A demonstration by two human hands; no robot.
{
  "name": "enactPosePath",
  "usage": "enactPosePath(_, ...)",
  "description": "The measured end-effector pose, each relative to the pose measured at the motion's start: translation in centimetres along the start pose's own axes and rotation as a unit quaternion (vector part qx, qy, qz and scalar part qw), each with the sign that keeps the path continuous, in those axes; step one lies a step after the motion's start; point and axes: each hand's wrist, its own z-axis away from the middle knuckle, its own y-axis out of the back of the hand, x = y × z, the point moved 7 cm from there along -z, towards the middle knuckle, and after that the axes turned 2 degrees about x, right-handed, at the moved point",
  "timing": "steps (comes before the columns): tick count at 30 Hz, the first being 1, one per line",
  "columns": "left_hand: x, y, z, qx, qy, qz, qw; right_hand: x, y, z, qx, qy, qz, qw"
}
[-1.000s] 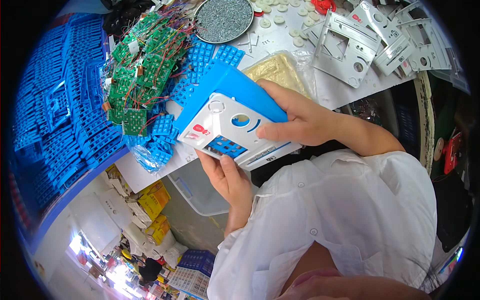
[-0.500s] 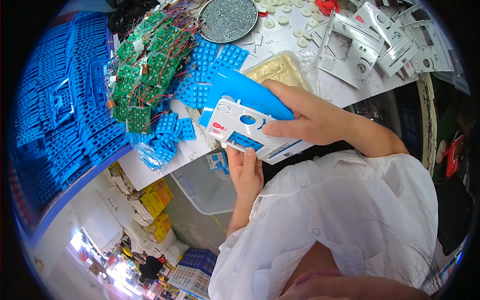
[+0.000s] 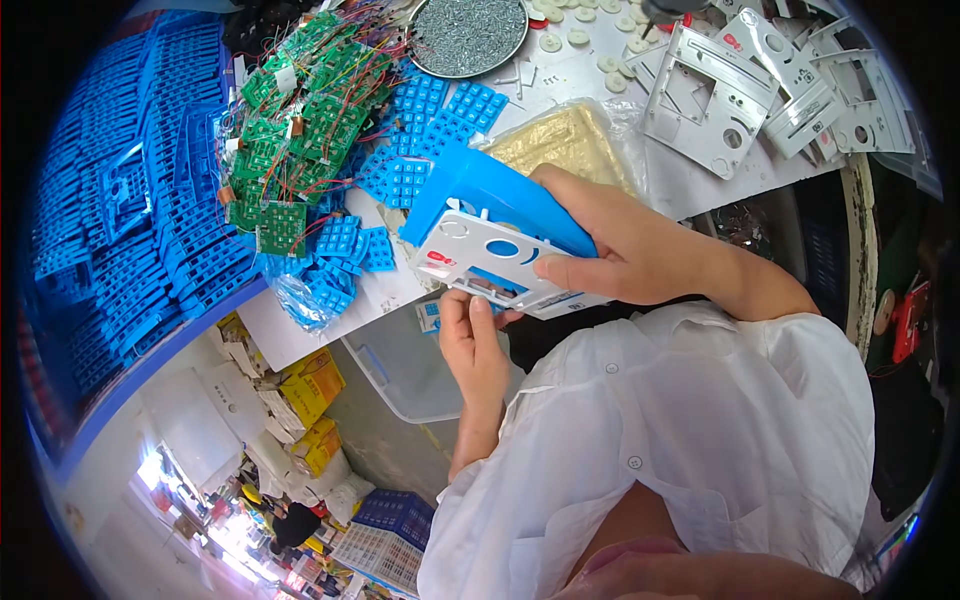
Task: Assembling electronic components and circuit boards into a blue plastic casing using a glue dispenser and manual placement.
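My right hand (image 3: 640, 248) grips a curved blue plastic housing (image 3: 490, 195) together with a white plastic front panel (image 3: 470, 245), its thumb pressed on the panel's face. The panel lies against the housing, tilted, with a gap between them on the far left side. It has a round hole, a rectangular window and a small red mark. Closed at the panel's near edge, just below the window, is my left hand (image 3: 475, 350). Its thumb and fingers touch that edge, and some fingertips are hidden behind it.
Blue keypads (image 3: 410, 185) and wired green circuit boards (image 3: 310, 130) lie on the white table. Stacked blue housings (image 3: 130, 220) fill the left. Behind are a bowl of screws (image 3: 468, 35), a gold-coloured packet (image 3: 565, 145) and more white panels (image 3: 705, 110). A clear bin (image 3: 410, 380) stands below.
The panel and housing have tilted, and less blue shows through the window. My left hand has shifted slightly left, its fingers more curled. A dark object has appeared at the top right edge.
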Motion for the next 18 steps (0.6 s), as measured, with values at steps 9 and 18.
enactPosePath(9,0.0,0.3,0.4,-0.030,0.011,0.074,0.997,0.8,-0.6,0.4,0.012,0.041,-0.139,0.989)
enactPosePath(18,0.1,0.7,-4.8,-0.077,-0.006,0.115,0.990,3.8,0.6,-2.4,0.053,-0.053,-0.314,0.946)
